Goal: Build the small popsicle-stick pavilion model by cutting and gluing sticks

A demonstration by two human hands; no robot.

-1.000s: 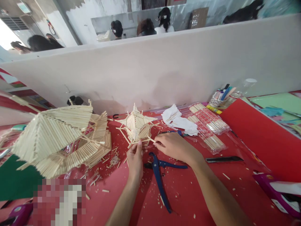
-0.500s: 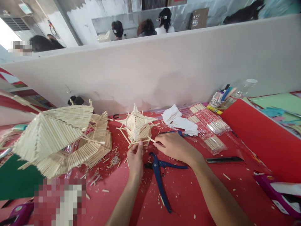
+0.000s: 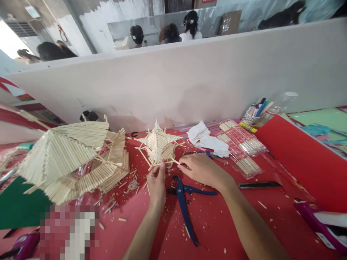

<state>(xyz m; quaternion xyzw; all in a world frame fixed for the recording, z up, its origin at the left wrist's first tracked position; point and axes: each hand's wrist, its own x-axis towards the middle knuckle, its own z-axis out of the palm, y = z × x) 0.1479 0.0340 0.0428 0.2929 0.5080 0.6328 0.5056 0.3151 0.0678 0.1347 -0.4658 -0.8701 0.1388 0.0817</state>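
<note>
A small pavilion model built from thin wooden sticks [image 3: 157,142], with a pointed roof, stands in front of both hands. My left hand [image 3: 157,180] pinches a stick at the model's near lower edge between thumb and fingers. From the right, my right hand [image 3: 200,168] grips the end of a short wooden stick [image 3: 175,161] that meets the model's near right corner. Blue-handled cutters [image 3: 184,207] lie spread on the table just below the hands. At the left sits a larger stick-built pavilion [image 3: 67,155], which neither hand touches.
Stick offcuts litter the red table [image 3: 217,227]. Packs of wooden sticks [image 3: 242,144], crumpled white tissue [image 3: 207,139] and a black cutter knife [image 3: 260,185] lie to the right. A pen cup [image 3: 251,116] stands by the white partition [image 3: 162,83]. Several people sit beyond it.
Both hands keep the same hold on the model and the stick. The whole view has shifted very slightly; nothing else has visibly moved on the table.
</note>
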